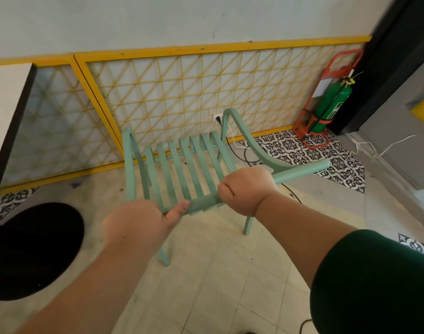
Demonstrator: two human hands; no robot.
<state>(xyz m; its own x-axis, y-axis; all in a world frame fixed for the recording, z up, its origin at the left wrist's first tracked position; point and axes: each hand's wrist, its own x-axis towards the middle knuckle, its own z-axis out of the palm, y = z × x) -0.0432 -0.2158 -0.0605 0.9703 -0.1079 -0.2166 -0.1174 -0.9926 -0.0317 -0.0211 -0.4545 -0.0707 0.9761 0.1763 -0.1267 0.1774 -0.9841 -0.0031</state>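
A mint-green slatted metal chair [182,162] stands on the tiled floor facing the wall, its top back rail nearest me. My left hand [138,225] grips the left part of that rail, thumb lying along the bar. My right hand [247,191] is curled around the same rail further right, near where it bends into the armrest. Both forearms reach in from the bottom of the view.
A yellow lattice panel [182,92] lines the wall behind the chair. A white table [6,112] with a black round base [35,249] stands at left. A green extinguisher [331,104] in a red stand sits at the right corner, and cables [249,155] lie on the floor.
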